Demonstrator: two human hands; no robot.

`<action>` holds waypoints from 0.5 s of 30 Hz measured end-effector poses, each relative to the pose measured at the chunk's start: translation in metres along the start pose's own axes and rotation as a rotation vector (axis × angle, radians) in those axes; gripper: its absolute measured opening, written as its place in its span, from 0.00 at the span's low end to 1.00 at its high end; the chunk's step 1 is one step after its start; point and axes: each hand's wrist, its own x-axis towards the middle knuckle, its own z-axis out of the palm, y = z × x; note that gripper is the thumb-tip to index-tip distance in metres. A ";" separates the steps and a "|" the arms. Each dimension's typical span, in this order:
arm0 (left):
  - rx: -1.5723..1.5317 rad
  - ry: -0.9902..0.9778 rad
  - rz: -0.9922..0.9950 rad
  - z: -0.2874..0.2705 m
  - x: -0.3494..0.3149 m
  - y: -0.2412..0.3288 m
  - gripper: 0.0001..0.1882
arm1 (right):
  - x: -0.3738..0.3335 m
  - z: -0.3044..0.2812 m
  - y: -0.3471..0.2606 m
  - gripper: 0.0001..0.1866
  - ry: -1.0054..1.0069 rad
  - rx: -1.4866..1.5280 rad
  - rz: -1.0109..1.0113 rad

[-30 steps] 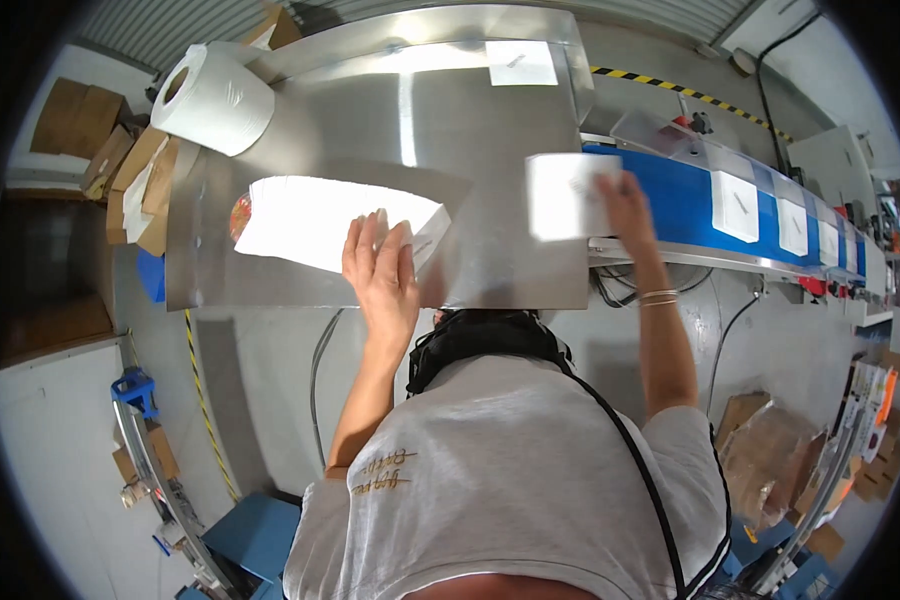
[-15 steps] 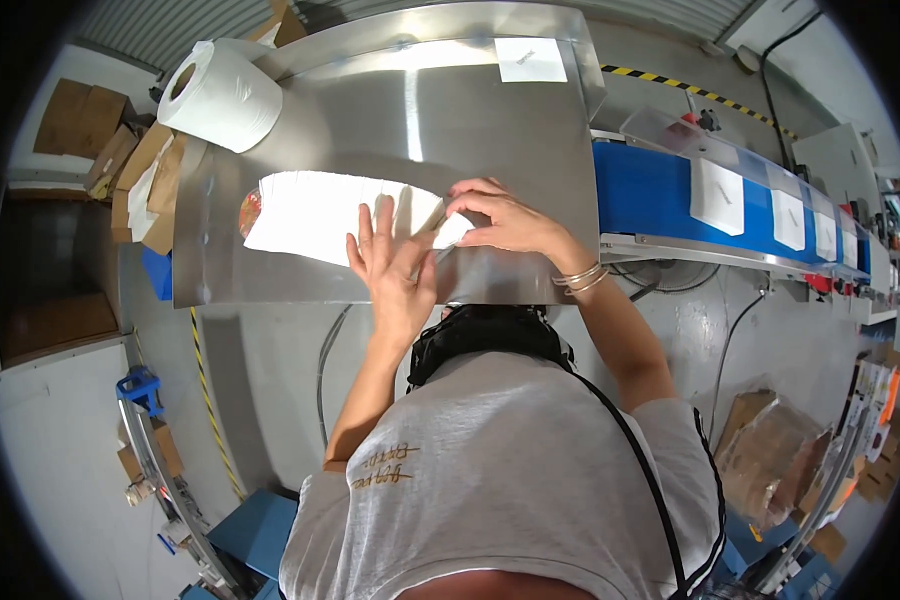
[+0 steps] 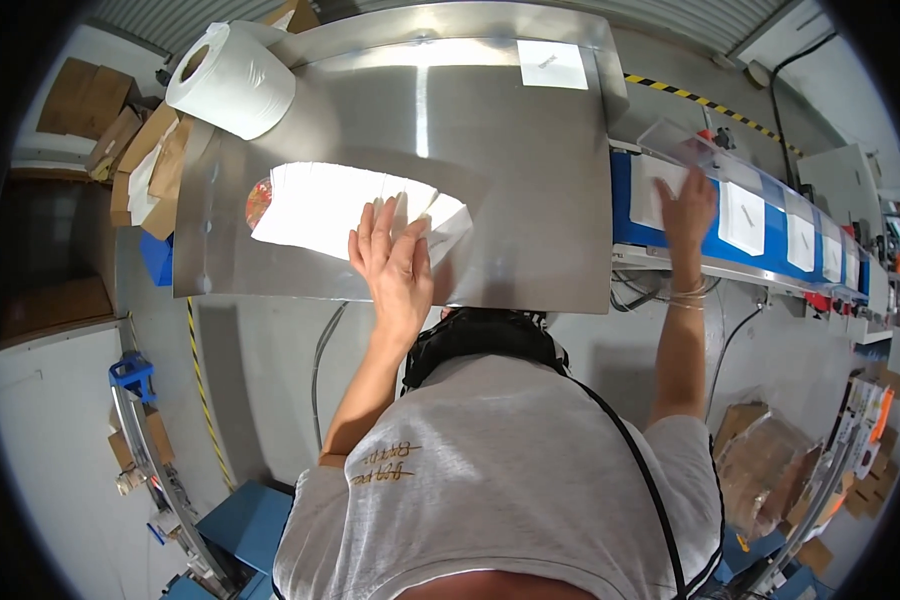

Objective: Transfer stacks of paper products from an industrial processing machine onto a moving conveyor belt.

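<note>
A row of overlapping white flat packets [image 3: 315, 205] lies fanned out on the steel table. My left hand [image 3: 395, 265] rests on its right part, fingers stretched out flat and touching the packets. At the row's left end a red patterned, rounded thing [image 3: 259, 203] pokes out, mostly hidden. Over the blue conveyor belt [image 3: 620, 195] reaches my right hand [image 3: 686, 210], slightly blurred, with thumb and fingers apart. It is at the right edge of a white packet [image 3: 654, 190] on the belt; whether it touches the packet I cannot tell.
More white packets [image 3: 741, 218] lie in line along the belt, beside a clear plastic guard [image 3: 700, 150]. A big white roll [image 3: 245, 90] stands at the table's back left. One white sheet [image 3: 552, 65] lies at the back right. Cardboard boxes [image 3: 150, 180] are beyond the left edge.
My right hand has let go of the packet at the row's right end and moved right to the conveyor. My left hand stays on the row. The belt's packets have shifted left.
</note>
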 end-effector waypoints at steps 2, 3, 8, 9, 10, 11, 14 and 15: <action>0.002 -0.025 -0.004 -0.002 0.000 0.000 0.15 | -0.004 0.000 -0.060 0.28 -0.260 0.724 -0.334; -0.012 -0.044 0.010 -0.001 0.000 -0.002 0.15 | -0.011 -0.005 -0.103 0.28 -0.389 0.873 -0.466; -0.055 -0.090 0.038 -0.013 0.008 0.011 0.17 | -0.030 -0.004 -0.192 0.26 -0.781 1.109 -0.574; -0.079 -0.066 -0.006 -0.015 0.010 0.012 0.18 | -0.033 0.005 -0.196 0.24 -0.638 1.030 -0.746; -0.043 -0.019 -0.039 -0.013 0.009 0.009 0.19 | -0.037 0.010 -0.191 0.17 -0.491 1.157 -0.718; -0.046 -0.018 -0.040 -0.011 0.009 0.002 0.19 | -0.041 0.009 -0.176 0.15 -0.752 1.230 -0.361; 0.039 0.020 0.011 -0.008 0.006 -0.016 0.17 | -0.050 0.035 -0.102 0.16 -0.786 1.136 0.239; 0.046 0.025 -0.003 -0.008 0.004 -0.019 0.17 | -0.041 0.016 -0.086 0.12 -0.698 1.417 0.406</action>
